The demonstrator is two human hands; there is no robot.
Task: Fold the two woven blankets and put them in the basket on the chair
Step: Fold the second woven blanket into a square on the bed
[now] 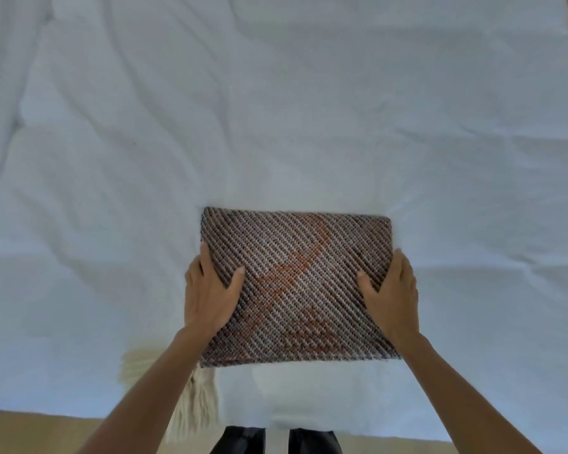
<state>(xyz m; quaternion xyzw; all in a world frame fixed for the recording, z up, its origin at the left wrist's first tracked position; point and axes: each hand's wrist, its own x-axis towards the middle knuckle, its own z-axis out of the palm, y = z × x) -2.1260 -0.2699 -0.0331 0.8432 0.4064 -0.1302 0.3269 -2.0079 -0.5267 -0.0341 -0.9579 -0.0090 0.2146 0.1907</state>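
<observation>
A person grips a folded woven blanket [297, 285] by its two short sides as it lies on a white duvet [276, 109] near the foot of the bed. The left hand [210, 294] clasps the left edge, thumb across the top and fingers tucked out of sight beneath; the right hand [392, 294] mirrors it on the right edge, each hand closed around the full stack of layers. The bundle looks thick and soft rather than stiff, probably of moderate weight, its coarse weave offering plenty of friction. Held by opposite sides with fingers underneath, it should lift without the layers sliding apart; a one-sided grab would likely let it sag and unfold.

The blanket is a neat rectangle of diagonal twill ribs in brown, grey and pale thread, crossed by a loose rust-orange motif. A cream tasselled fringe [194, 401] spills from beneath its near left corner and hangs over the bed's edge. Neither basket nor chair is in sight.
</observation>
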